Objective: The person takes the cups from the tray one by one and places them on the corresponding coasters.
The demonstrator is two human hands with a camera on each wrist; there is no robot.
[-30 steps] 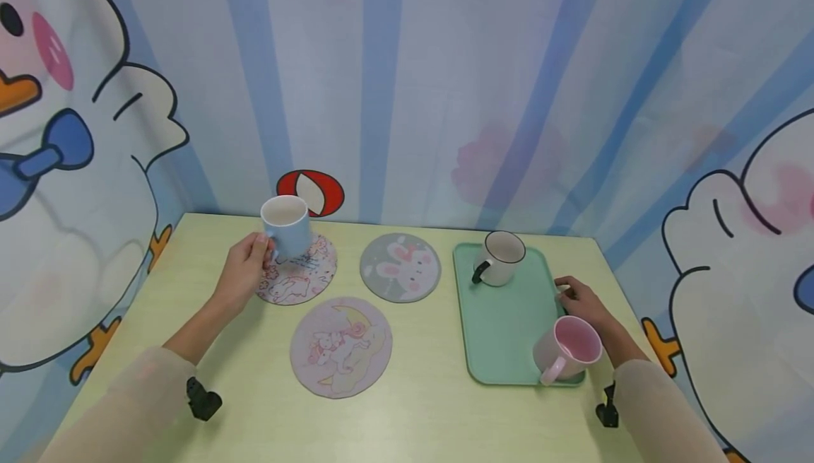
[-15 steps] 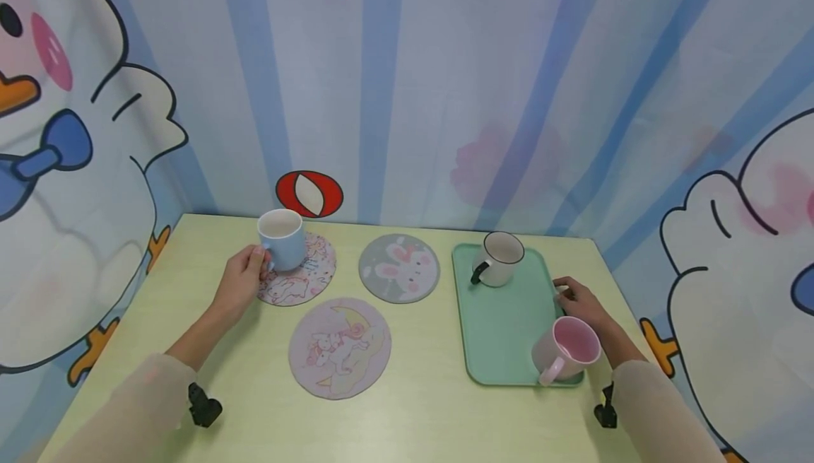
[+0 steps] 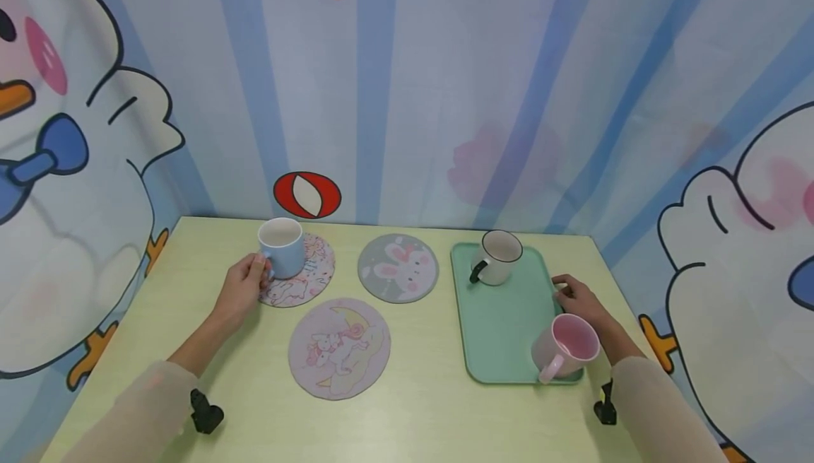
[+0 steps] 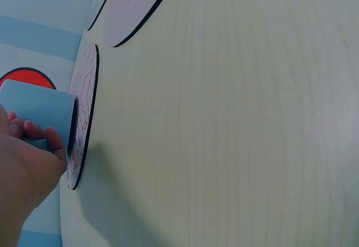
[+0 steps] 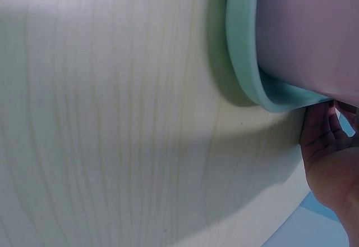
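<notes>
My left hand (image 3: pixel 240 286) grips the handle of a light blue mug (image 3: pixel 284 254). Upright, the mug stands on or just over a round coaster with a pink and red pattern (image 3: pixel 308 283); in the left wrist view its base (image 4: pixel 72 124) is very close to that coaster (image 4: pixel 84 109), and I cannot tell whether they touch. On the far right, my right hand (image 3: pixel 584 304) holds the right edge of a green tray (image 3: pixel 502 336). The tray carries a white mug with a black handle (image 3: pixel 499 259) and, at its near right corner, a pink mug (image 3: pixel 562 350).
A grey bunny coaster (image 3: pixel 398 268) and a larger pink unicorn coaster (image 3: pixel 340 350) lie between the left coaster and the tray. Behind the pale wooden table (image 3: pixel 420 420) hangs a blue striped curtain (image 3: pixel 413 95) with cartoon ducks.
My left hand has lowered the light blue mug toward the patterned coaster, slightly nearer to me. The right hand and the tray have stayed in place.
</notes>
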